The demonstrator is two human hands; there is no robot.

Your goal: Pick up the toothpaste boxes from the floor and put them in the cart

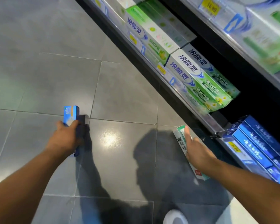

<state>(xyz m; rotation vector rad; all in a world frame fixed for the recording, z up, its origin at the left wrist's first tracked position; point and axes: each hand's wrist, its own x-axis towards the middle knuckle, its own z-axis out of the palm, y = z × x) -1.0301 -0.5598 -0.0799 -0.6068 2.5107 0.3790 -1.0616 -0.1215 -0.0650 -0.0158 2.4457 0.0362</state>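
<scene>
Filling each grip: toothpaste boxes (71, 117)

Bare forearms (31, 178), sleeveless; white shoe (174, 217).

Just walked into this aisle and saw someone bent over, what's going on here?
A person is gathering toothpaste boxes by the shelves. Their left hand has a grip on a blue box, and their right hand holds a white-and-green box low over the tiled floor. No cart is in view.
</scene>
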